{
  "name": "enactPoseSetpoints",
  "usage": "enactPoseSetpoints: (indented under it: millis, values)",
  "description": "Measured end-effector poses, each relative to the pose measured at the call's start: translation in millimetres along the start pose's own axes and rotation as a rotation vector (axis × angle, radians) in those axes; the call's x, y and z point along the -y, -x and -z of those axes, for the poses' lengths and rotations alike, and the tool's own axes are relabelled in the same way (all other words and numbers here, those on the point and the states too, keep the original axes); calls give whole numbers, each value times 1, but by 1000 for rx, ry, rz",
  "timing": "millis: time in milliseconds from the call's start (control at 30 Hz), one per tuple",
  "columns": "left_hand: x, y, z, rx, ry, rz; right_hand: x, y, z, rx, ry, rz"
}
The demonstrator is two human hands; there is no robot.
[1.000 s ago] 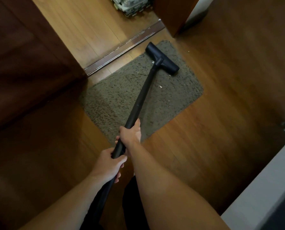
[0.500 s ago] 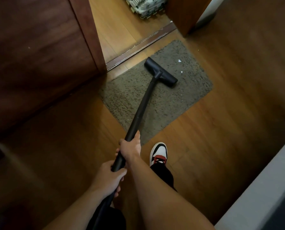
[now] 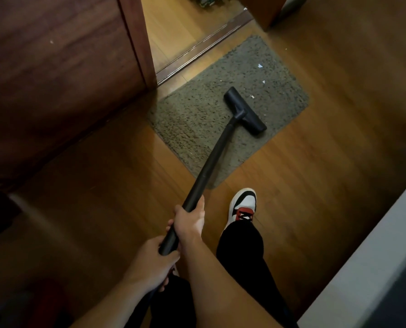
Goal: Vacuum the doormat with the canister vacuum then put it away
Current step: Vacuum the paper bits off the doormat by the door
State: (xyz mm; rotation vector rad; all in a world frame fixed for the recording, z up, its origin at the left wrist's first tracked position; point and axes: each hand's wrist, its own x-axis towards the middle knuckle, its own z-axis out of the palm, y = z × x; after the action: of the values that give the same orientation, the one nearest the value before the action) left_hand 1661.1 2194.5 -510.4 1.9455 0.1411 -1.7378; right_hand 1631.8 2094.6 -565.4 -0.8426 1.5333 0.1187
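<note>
Downward view of the work area. Both hands grip the black vacuum tube (image 3: 216, 152): the right hand (image 3: 190, 221) higher along it, the left hand (image 3: 154, 261) just below, at its near end. The tube slants up and to the right to a flat black nozzle (image 3: 244, 112), which rests on the grey-green doormat (image 3: 197, 119). Small white scraps (image 3: 260, 65) lie on the doormat beyond the nozzle. The doormat lies on the wooden floor (image 3: 102, 185) beside a threshold strip (image 3: 197, 48); a dark wooden door (image 3: 55, 67) stands at left. A white, black and red shoe (image 3: 243, 204) is planted on the floor near the doormat's near corner.
</note>
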Motion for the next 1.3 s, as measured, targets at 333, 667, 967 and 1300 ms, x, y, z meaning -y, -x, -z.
enactPoseSetpoints:
  millis: [333, 667, 967, 1300]
  values:
    - [-54, -31, -38, -58, 14, -57, 44, -51, 33, -13, 1, 38]
    - [-162, -79, -91, -56, 163, 0, 138, -121, 89, -3, 86, 70]
    - [-245, -101, -115, -73, 220, 5, 210, -166, 121, 26, 177, 106]
    - [-270, -111, -116, -77, 242, -14, 236, -180, 123, 20, 202, 130]
